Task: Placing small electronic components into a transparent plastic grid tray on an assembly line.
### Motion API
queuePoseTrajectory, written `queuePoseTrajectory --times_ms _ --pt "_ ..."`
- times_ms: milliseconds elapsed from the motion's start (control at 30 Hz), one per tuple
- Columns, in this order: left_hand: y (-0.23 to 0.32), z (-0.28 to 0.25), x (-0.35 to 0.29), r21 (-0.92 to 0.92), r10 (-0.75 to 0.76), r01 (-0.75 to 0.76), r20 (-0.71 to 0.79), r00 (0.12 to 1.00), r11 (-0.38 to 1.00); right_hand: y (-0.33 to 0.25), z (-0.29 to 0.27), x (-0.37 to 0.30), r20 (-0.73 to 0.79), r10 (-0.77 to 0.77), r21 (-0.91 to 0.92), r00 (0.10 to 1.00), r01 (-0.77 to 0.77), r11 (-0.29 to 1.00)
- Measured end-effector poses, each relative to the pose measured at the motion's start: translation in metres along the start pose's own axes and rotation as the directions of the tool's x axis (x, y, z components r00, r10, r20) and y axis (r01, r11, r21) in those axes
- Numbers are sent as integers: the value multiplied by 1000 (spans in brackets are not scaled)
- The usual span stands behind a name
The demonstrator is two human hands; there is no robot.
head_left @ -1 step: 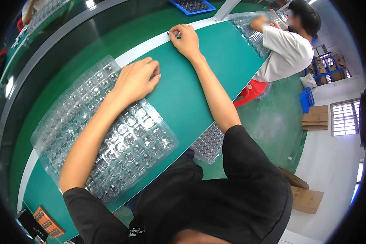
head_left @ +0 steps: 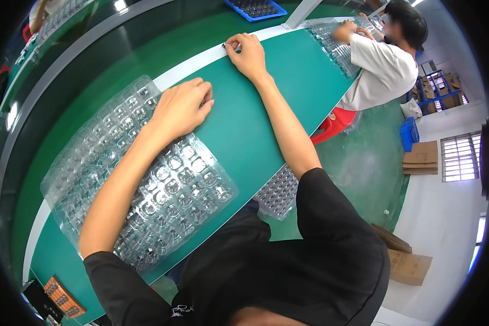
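Observation:
A clear plastic blister tray [head_left: 163, 187] with rows of moulded pockets lies on the green tabletop, on the left. Glare hides what the pockets hold. My left hand [head_left: 180, 111] rests over the tray's upper right corner with its fingers curled inward, so the palm is hidden. The forearm crosses above the tray. Farther off, at the table's white far edge, my right hand [head_left: 248, 54] is closed in a pinch. A small dark piece [head_left: 225, 46] shows at the tips of its thumb and forefinger, too small to name.
The green table [head_left: 244, 141] curves across. A co-worker in a light shirt [head_left: 383, 73] sits at the right over another clear tray [head_left: 339, 51]. A blue tray [head_left: 255, 10] lies beyond the far edge, an orange rack [head_left: 65, 296] at lower left, a red stool [head_left: 337, 124] at right.

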State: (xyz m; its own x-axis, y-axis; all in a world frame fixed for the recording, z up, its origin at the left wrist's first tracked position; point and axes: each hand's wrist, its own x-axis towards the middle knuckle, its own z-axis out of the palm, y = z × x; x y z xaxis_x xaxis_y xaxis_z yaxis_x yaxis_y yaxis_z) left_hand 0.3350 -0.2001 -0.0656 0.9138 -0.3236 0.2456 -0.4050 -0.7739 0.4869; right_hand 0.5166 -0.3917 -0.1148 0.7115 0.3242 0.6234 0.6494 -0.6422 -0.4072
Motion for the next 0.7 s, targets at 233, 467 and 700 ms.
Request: queuePoseTrajectory --times_ms 233,467,700 --pt "1 1 -1 -26 27 -28 -36 999 999 -1 -2 -1 3 2 -14 1000 -2 1000" --pt "-1 2 -1 -20 21 -21 1 1000 1000 0 -3 1 10 -10 -8 1000 10 1000" --pt "0 0 -1 -43 10 -10 15 1000 999 -3 0 1 4 -46 -33 999 46 998"
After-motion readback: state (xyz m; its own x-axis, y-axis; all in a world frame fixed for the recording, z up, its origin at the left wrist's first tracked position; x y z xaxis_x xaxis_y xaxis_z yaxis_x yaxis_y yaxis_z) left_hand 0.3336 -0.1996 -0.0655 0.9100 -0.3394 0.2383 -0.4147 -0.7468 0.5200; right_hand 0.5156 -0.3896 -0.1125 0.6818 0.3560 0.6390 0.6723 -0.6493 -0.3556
